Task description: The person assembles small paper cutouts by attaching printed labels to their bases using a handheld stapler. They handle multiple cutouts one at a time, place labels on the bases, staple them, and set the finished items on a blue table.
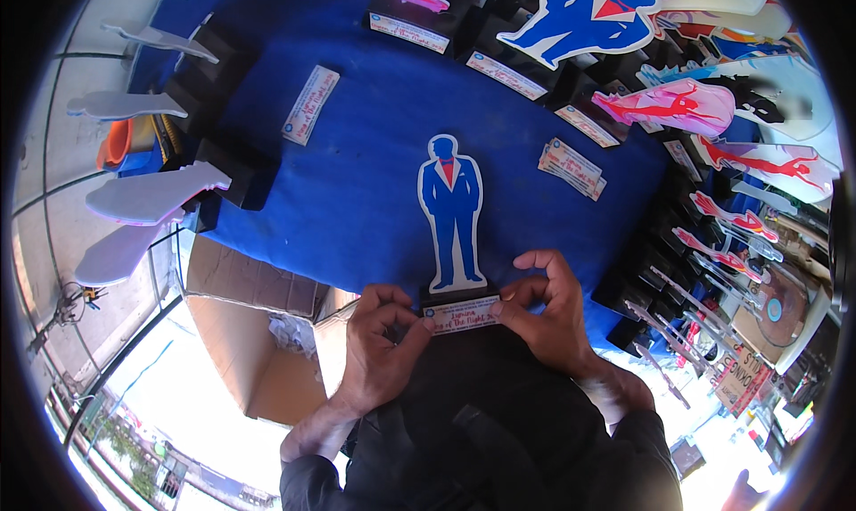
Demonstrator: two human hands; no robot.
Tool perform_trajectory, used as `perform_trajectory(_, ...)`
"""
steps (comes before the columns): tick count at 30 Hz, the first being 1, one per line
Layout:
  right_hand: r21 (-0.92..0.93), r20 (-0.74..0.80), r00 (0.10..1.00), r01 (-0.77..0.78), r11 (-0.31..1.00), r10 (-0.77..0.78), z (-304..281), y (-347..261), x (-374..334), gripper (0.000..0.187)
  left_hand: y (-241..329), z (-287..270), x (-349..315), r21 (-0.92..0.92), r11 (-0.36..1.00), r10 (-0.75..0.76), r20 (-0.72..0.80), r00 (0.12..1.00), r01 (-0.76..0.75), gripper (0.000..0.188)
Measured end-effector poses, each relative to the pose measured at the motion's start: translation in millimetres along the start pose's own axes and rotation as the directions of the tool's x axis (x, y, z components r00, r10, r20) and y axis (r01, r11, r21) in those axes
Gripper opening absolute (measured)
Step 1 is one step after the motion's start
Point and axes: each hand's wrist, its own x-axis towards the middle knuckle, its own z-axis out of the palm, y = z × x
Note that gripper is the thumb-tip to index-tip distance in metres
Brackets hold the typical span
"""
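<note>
L fingers & R fingers pinch white label ends on blk base w/ blue-suited, white-edged cutout.

Blue cloth leaves room left of the figure; trophies, seemingly overlapping, block the right.

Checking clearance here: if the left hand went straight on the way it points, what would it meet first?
Past the white label it touches, the left hand would likely meet the black base of the blue-suited cutout first; depth is unclear.
</note>
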Motion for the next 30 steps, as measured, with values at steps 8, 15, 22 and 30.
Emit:
perform_trajectory(8, -0.007, 0.016, 0.999, -0.043, 0.999, 0.044, 0.3, -3.9, 2.1, 0.054, 2.4, -2.9, 5.0, 0.000, 0.999, -0.048, 0.044, 0.998, 0.048, 0.014)
perform_trajectory(15, -0.024, 0.011, 1.000, -0.028, 0.999, 0.029, 1.1, -2.0, 4.0, 0.054, 1.9, -5.2, 9.5, -0.005, 0.997, -0.073, 0.093, 0.993, 0.074, 0.014)
perform_trajectory(22, 0.004, 0.013, 0.998, -0.063, 0.998, 0.062, 2.1, -0.1, 2.5, 0.054, 2.8, -7.2, 10.0, -0.023, 0.995, -0.094, 0.120, 0.988, 0.097, 0.016)
perform_trajectory(30, -0.020, 0.030, 0.997, -0.074, 0.997, 0.075, 0.3, -1.2, 2.3, 0.055, 3.1, -6.7, 11.5, -0.021, 0.995, -0.089, 0.128, 0.988, 0.092, 0.015)
